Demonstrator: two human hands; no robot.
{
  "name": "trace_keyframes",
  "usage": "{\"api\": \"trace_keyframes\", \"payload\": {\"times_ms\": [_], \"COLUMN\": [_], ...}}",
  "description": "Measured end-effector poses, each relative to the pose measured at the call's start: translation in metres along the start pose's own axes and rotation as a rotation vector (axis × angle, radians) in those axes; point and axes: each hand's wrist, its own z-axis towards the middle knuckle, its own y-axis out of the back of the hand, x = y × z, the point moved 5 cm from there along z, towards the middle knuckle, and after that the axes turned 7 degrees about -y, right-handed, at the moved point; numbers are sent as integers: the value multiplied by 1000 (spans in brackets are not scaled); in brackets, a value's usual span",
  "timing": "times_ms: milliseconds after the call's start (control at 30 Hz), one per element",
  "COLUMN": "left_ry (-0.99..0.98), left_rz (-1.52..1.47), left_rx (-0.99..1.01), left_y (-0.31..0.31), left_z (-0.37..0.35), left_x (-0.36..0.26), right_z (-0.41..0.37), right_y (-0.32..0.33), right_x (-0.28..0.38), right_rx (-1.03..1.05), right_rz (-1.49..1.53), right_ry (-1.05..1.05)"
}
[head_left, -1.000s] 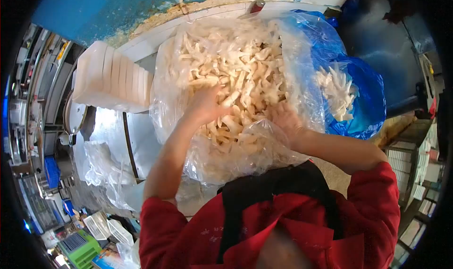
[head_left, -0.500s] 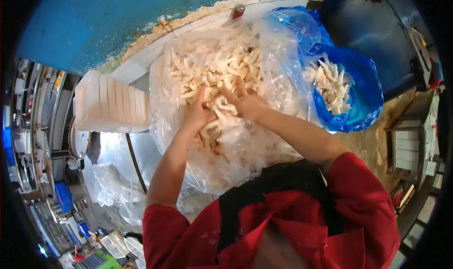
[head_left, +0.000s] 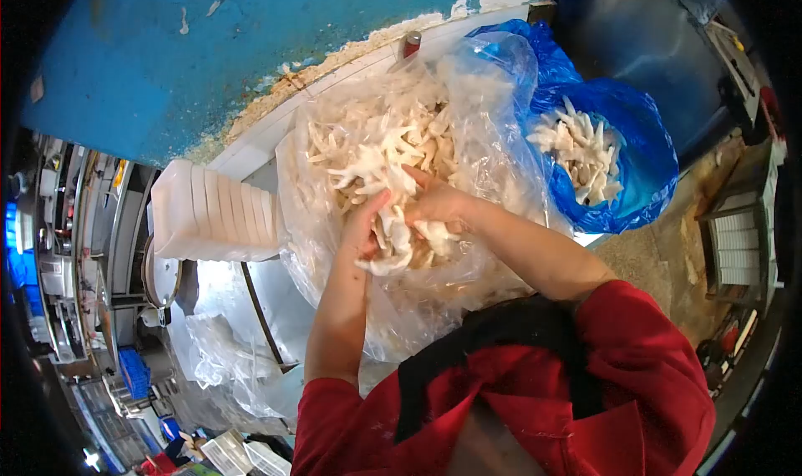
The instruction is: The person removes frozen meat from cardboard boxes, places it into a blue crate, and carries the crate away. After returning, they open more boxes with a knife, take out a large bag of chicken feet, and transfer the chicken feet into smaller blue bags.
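Observation:
A large clear plastic bag (head_left: pixel 493 134) lies open, filled with pale chicken feet (head_left: pixel 418 125). Over its middle, my left hand (head_left: pixel 362 225) and my right hand (head_left: pixel 436 204) are cupped around a bunch of the feet (head_left: pixel 396 234), lifted a little above the pile. Parts of my fingers are hidden behind the bunch. To the right, a blue plastic bag (head_left: pixel 650 154) stands open with more chicken feet (head_left: pixel 581 150) inside.
Nested white plastic containers (head_left: pixel 209 213) lie on their side left of the clear bag. Crumpled clear plastic (head_left: pixel 221 351) is on the metal surface at lower left. A small red-sided object (head_left: pixel 411 43) stands by the blue wall (head_left: pixel 251 25).
My hands have closed around a bunch of chicken feet and drawn it up and towards me. The view has shifted slightly.

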Motion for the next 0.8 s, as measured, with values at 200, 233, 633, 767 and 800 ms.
{"api": "trace_keyframes", "payload": {"times_ms": [200, 233, 633, 767, 800], "left_ry": [-451, -427, -457, -442, -515], "left_rz": [379, 344, 338, 316, 420], "left_rx": [-43, -30, 455, 603, 641], "left_y": [-2, -30, -341, -348, -347], "left_z": [11, -1, 26, 85, 91], "left_x": [-54, -65, -15, 64, 79], "right_z": [-31, -29, -227, -230, -224], "right_y": [-10, -6, 179, 244, 259], "right_x": [68, 76, 156, 91, 70], "right_rx": [51, 24, -456, -525, -624], "right_rz": [-22, -89, -201, -156, -273], "right_ry": [191, 295, 702, 725, 733]}}
